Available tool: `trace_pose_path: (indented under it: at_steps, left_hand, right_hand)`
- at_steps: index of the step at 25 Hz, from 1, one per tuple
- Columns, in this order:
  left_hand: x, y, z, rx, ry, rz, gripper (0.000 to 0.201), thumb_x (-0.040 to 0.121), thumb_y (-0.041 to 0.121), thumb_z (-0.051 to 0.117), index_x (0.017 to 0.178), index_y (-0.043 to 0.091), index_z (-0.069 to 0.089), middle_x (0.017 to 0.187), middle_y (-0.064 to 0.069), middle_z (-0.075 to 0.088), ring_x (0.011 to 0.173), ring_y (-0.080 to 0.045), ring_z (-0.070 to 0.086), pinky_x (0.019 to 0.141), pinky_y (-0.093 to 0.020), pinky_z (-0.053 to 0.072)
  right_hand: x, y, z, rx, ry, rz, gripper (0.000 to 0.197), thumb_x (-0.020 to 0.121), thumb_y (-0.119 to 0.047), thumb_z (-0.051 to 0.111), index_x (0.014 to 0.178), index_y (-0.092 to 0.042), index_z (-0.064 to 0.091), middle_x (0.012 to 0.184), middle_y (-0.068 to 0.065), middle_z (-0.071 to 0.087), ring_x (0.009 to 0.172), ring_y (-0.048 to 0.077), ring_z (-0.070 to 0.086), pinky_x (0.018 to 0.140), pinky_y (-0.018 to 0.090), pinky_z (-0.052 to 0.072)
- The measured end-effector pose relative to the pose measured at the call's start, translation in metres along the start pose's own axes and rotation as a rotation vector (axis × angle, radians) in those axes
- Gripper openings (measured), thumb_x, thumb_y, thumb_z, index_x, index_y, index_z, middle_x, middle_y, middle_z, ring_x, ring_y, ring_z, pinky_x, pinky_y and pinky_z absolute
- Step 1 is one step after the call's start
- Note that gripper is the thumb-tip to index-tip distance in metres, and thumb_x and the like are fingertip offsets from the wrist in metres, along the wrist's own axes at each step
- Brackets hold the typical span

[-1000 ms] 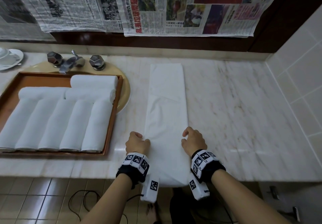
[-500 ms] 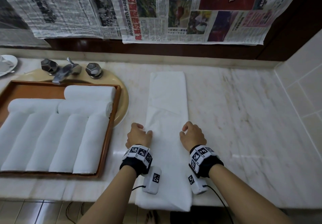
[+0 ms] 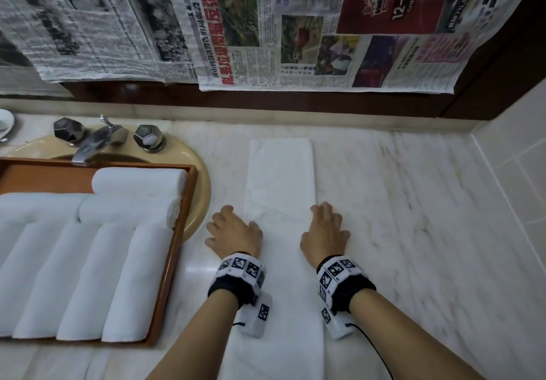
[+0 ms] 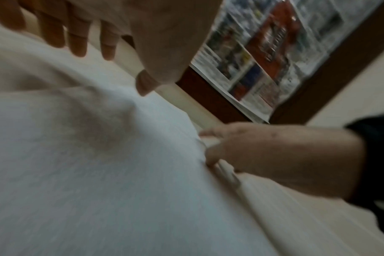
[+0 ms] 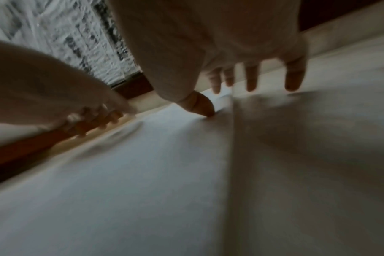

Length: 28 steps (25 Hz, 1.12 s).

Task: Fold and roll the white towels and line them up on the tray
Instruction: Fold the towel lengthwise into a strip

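A white towel [image 3: 280, 178], folded into a long narrow strip, lies on the marble counter [image 3: 413, 232] and runs from the back wall toward me. My left hand [image 3: 233, 229] rests at its left edge and my right hand [image 3: 325, 229] at its right edge, about halfway along. Both lie flat with fingers spread. In the left wrist view my left hand [image 4: 112, 43] hovers low over the towel [image 4: 99, 173], thumb down at the cloth. In the right wrist view my right hand [image 5: 241, 78] has its thumb on the towel [image 5: 143, 173]. A wooden tray [image 3: 183, 232] at left holds several rolled towels [image 3: 88, 276].
The tray sits over a beige sink basin [image 3: 198, 178] with a chrome faucet [image 3: 97, 140] behind it. Newspapers [image 3: 295, 40] hang on the back wall. A tiled wall [image 3: 517, 158] bounds the counter at right. A white dish [image 3: 4, 122] stands at far left.
Both hands have slid away from me along the towel's edges, and their curled fingers have spread out flat. The view has tilted down toward the counter.
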<state>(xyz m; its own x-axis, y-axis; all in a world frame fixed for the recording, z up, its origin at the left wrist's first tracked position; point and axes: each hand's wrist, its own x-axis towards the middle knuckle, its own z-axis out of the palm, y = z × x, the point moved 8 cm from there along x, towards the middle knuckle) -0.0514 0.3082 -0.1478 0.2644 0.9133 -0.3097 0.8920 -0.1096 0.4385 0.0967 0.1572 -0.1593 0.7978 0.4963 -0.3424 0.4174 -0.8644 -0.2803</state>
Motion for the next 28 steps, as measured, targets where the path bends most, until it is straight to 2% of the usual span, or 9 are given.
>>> trace_pose_path:
  at_steps: [2,4,5,8,9,13,17,20,28]
  left_hand:
    - [-0.012,0.039,0.025,0.097,-0.111,0.39,0.066,0.101,0.041,0.036,0.153,0.012,0.01,0.162,-0.008,0.004,0.148,-0.025,0.003,0.117,-0.049,0.01]
    - [-0.025,0.05,0.062,0.211,-0.377,0.65,0.064,0.104,0.044,0.017,0.154,0.017,-0.011,0.159,0.001,-0.022,0.146,-0.015,-0.021,0.12,-0.046,-0.009]
    - [-0.019,0.042,0.07,0.237,-0.421,0.631,0.063,0.103,0.045,0.013,0.152,0.018,-0.016,0.158,0.002,-0.027,0.144,-0.013,-0.025,0.119,-0.046,-0.013]
    - [0.019,0.009,0.05,0.19,-0.242,0.151,0.068,0.102,0.046,0.012,0.151,0.009,-0.018,0.158,-0.008,-0.027,0.145,-0.021,-0.026,0.118,-0.048,-0.012]
    - [0.021,0.018,0.047,0.185,-0.218,0.163,0.068,0.102,0.045,0.012,0.151,0.007,-0.016,0.157,-0.01,-0.026,0.145,-0.023,-0.025,0.118,-0.048,-0.013]
    - [0.008,0.078,0.072,0.172,-0.441,0.706,0.06,0.103,0.044,0.01,0.153,0.018,-0.011,0.157,0.004,-0.023,0.146,-0.013,-0.019,0.119,-0.04,-0.013]
    - [0.056,0.039,0.039,0.2,-0.301,0.262,0.063,0.104,0.041,0.012,0.153,0.011,-0.012,0.159,-0.005,-0.022,0.147,-0.019,-0.018,0.12,-0.046,-0.008]
    - [0.015,0.046,0.047,0.349,-0.455,0.594,0.062,0.105,0.037,0.017,0.153,0.011,-0.011,0.159,-0.002,-0.021,0.148,-0.017,-0.014,0.12,-0.04,-0.007]
    - [0.065,0.076,0.063,0.553,-0.482,0.625,0.064,0.104,0.032,0.022,0.152,0.015,-0.017,0.158,0.002,-0.026,0.147,-0.014,-0.016,0.118,-0.046,-0.008]
  right_hand:
    - [0.004,-0.009,0.013,-0.113,-0.085,-0.167,0.072,0.093,-0.013,0.042,0.153,-0.02,0.004,0.161,-0.005,-0.013,0.148,0.018,-0.008,0.113,0.062,0.008]
    - [0.005,-0.007,0.023,-0.202,-0.152,-0.251,0.073,0.095,-0.019,0.035,0.154,-0.018,-0.008,0.158,-0.006,-0.025,0.146,0.015,-0.02,0.112,0.066,-0.004]
    - [0.005,-0.005,0.024,-0.241,-0.151,-0.27,0.073,0.095,-0.021,0.034,0.154,-0.016,-0.01,0.158,-0.005,-0.025,0.146,0.014,-0.021,0.112,0.066,-0.006]
    - [0.006,-0.004,0.022,-0.282,-0.133,-0.274,0.075,0.093,-0.022,0.033,0.153,-0.014,-0.01,0.159,-0.003,-0.024,0.146,0.015,-0.023,0.11,0.066,-0.011]
    - [0.007,-0.005,0.022,-0.275,-0.137,-0.268,0.076,0.092,-0.023,0.034,0.153,-0.014,-0.009,0.159,-0.003,-0.024,0.145,0.015,-0.023,0.11,0.066,-0.012]
    - [0.012,-0.008,0.019,-0.29,-0.109,-0.276,0.078,0.09,-0.026,0.041,0.154,-0.01,-0.001,0.161,0.002,-0.016,0.147,0.017,-0.019,0.109,0.067,-0.013]
    - [0.011,-0.008,0.017,-0.305,-0.109,-0.275,0.074,0.093,-0.027,0.037,0.154,-0.008,0.001,0.161,0.003,-0.014,0.147,0.017,-0.017,0.111,0.065,-0.011]
    - [0.01,-0.006,0.018,-0.287,-0.134,-0.242,0.072,0.098,-0.041,0.028,0.153,-0.007,-0.005,0.16,0.005,-0.02,0.147,0.017,-0.02,0.113,0.063,-0.011]
    - [0.077,-0.008,-0.002,-0.287,-0.196,-0.221,0.071,0.101,-0.049,0.023,0.153,-0.013,-0.01,0.159,-0.001,-0.022,0.147,0.014,-0.018,0.112,0.065,-0.01]
